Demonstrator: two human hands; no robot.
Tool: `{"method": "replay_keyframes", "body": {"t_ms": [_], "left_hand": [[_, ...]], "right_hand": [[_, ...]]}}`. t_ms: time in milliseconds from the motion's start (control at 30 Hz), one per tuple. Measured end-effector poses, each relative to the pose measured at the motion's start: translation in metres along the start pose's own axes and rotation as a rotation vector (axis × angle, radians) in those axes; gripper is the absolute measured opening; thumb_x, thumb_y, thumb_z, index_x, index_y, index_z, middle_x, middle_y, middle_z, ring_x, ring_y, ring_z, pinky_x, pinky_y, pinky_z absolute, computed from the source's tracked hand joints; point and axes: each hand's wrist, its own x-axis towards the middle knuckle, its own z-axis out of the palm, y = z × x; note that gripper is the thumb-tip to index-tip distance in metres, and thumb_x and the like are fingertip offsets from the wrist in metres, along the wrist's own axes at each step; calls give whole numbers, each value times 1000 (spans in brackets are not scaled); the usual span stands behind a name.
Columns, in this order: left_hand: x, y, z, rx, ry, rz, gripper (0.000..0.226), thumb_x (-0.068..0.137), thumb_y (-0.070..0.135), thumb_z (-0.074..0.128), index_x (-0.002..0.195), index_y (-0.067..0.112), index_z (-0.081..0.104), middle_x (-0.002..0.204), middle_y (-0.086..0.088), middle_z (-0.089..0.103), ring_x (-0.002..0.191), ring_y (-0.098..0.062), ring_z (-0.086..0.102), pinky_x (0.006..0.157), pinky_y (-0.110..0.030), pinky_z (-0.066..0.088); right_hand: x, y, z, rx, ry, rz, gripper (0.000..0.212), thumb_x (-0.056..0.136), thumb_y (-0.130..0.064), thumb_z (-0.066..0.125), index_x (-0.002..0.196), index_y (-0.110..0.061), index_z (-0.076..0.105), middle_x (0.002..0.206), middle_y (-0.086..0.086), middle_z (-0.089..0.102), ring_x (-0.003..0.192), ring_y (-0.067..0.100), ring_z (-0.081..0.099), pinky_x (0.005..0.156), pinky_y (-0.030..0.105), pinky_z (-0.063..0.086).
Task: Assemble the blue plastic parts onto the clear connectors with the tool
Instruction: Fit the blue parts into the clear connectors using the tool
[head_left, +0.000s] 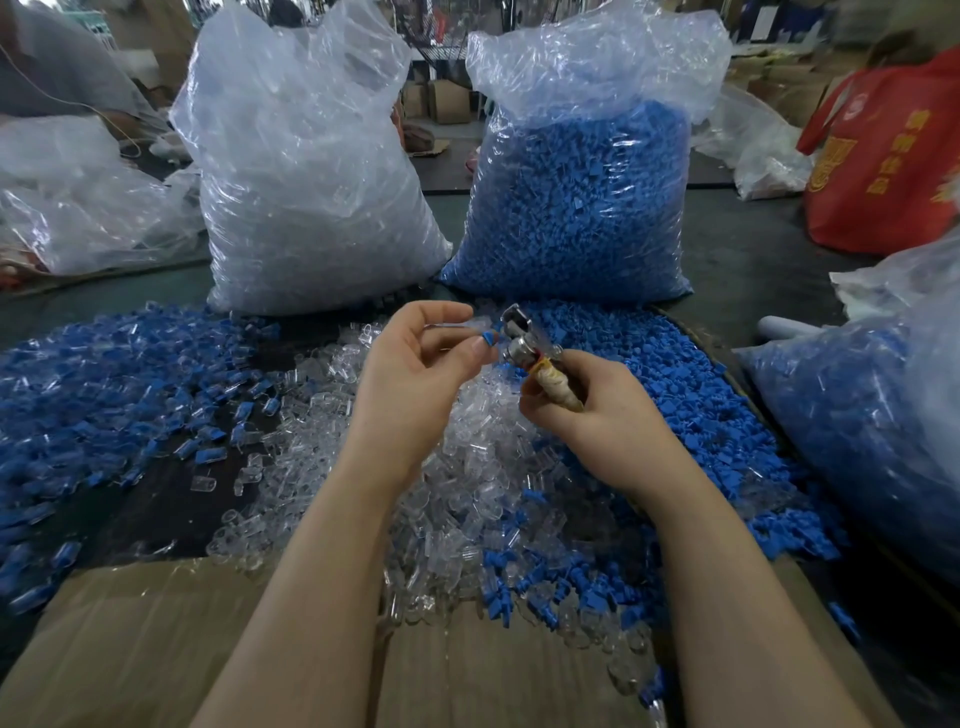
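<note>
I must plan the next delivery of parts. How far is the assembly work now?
Done: a pile of assembled pieces lies at left. In hand: the left hand holds a clear connector with a blue part against the tool in the right hand. Left: loose clear connectors, loose blue parts and two nearly full bags.

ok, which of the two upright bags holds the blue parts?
The right bag, behind the tool; the left bag holds only clear connectors.
</note>
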Motion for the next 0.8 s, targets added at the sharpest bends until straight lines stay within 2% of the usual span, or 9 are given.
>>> {"method": "replay_keyframes", "body": {"t_ms": [200,367,433,500,567,700,800], "left_hand": [[-1,1,-1,27,-3,9,22,91,2,66,107,16,62,89,-1,75,87,-10,72,84,-26,57],[-2,2,0,140,25,21,17,87,5,71,100,17,72,85,1,76,82,-8,73,76,-18,56],[-3,2,5,185,25,25,16,86,6,73,93,20,72,85,2,75,81,-10,73,77,-19,57],[-5,2,9,219,12,31,17,86,5,72,89,22,72,87,3,75,83,-11,72,79,-21,57],[-6,3,13,250,1,36,17,86,5,72,90,22,72,88,3,75,84,-9,72,80,-21,58],[-6,3,14,299,-3,35,14,86,8,73,95,19,74,88,5,75,84,-7,72,82,-26,59],[-7,3,14,310,-2,36,14,86,9,74,96,19,75,87,6,75,84,-6,72,82,-27,59]], "right_hand": [[-1,-1,2,-24,-50,0,10,85,-25,70,87,-21,61,73,-6,60,68,17,56,69,44,49],[1,-2,8,37,118,-53,7,87,-27,68,84,-25,62,71,-9,62,66,11,57,63,34,48],[1,-4,11,90,178,-76,7,87,-27,69,85,-26,63,73,-11,65,65,7,57,60,28,48],[2,-6,12,126,212,-96,8,87,-27,69,83,-25,63,75,-10,66,62,8,57,57,28,47],[3,-6,12,135,228,-102,8,87,-25,70,82,-26,63,75,-10,66,65,12,59,58,31,48],[3,-4,11,115,228,-105,10,88,-26,70,82,-28,62,75,-17,65,63,4,57,54,23,45],[3,-4,11,107,230,-107,7,89,-26,70,85,-26,64,73,-13,66,64,6,58,57,28,47]]}}
